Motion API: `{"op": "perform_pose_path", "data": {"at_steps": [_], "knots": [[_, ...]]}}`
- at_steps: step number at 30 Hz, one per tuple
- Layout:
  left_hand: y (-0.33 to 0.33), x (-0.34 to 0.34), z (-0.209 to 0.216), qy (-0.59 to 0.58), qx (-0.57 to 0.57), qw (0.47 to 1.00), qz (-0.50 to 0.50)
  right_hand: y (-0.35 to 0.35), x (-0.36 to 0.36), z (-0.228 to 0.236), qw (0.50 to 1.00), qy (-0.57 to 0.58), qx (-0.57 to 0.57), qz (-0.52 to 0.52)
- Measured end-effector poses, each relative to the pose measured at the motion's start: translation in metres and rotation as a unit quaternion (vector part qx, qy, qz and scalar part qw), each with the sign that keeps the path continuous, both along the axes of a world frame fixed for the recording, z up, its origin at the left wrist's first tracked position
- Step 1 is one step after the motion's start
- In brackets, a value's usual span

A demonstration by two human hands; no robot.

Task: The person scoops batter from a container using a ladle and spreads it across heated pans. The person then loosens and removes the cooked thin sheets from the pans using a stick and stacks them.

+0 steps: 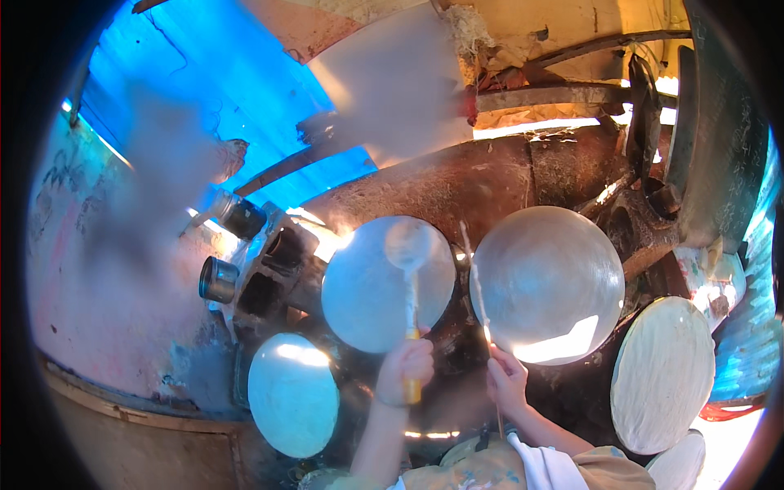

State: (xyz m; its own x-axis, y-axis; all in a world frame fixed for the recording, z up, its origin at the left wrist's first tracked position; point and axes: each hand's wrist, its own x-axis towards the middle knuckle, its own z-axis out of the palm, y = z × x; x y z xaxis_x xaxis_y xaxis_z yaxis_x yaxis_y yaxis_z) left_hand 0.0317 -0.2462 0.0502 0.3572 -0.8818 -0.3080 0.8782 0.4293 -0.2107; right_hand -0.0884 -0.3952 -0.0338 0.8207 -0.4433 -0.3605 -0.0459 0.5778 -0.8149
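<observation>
My left hand (406,367) is closed round the yellow handle of a ladle (411,298), whose pale round head lies over the left large grey disc (351,286). I cannot tell whether the head touches the disc. In my right hand (508,380) is a thin stick (476,282), whitish along its upper length and pointing away from me between the two large discs. The right large disc (549,273), smooth and grey, has a bright patch of light on its near edge. Nearer me on the left is a smaller pale disc (292,400).
A pale, streaked disc (663,376) leans at the right, with part of another disc (679,461) below it. Two metal cups (219,279) stand by a blocky holder at the left. A curved brown wall (457,180) rises behind the large discs.
</observation>
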Motion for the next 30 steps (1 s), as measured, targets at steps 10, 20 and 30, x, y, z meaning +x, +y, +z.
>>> {"op": "perform_pose_path", "data": {"at_steps": [10,20,30], "knots": [[0.062,-0.046,0.038,-0.075,-0.088,0.979,0.17,0.016,0.025,-0.001,0.994,0.063,-0.03,0.087],[0.267,-0.239,0.043,-0.179,0.072,0.883,0.428,0.143,-0.05,0.0,0.959,0.04,-0.085,0.269],[0.395,-0.482,-0.106,0.062,0.214,0.748,0.626,0.312,-0.142,0.031,0.775,-0.016,-0.152,0.613]]}}
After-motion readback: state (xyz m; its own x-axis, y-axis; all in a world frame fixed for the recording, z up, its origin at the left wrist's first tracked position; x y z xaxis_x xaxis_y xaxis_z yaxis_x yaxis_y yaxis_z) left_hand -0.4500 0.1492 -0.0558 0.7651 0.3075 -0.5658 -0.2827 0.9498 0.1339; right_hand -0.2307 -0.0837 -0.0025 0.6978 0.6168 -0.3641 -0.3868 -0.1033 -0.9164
